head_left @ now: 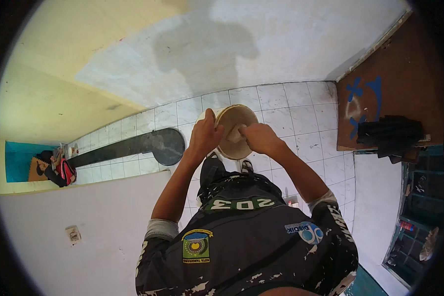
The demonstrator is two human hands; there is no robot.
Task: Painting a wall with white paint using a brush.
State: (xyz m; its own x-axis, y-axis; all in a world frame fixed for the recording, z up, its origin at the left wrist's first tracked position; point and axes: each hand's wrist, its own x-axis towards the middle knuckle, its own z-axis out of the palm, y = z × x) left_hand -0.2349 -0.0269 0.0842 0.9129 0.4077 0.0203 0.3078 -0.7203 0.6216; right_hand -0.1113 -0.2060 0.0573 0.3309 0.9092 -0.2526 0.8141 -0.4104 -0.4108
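Observation:
A pale bucket (250, 111) with a stained rim is in front of me above the floor, its mouth tilted toward me. My left hand (206, 134) grips the bucket's left side, its fingers mostly on the far side. My right hand (262, 139) is closed at the right of the mouth, its fingertips reaching inside. Beside those fingertips, a pale smear or lump (236, 133) shows within the bucket. What the right fingers pinch, if anything, is hidden. White splotches mark my dark shirt (261, 241).
White floor tiles (301, 123) run along the wall (192, 54). A long dark board (118, 148) with a rounded end lies to the left. Beyond it is a person (56, 170). Dark cloth (389, 135) hangs by a brown panel (394, 74) at the right.

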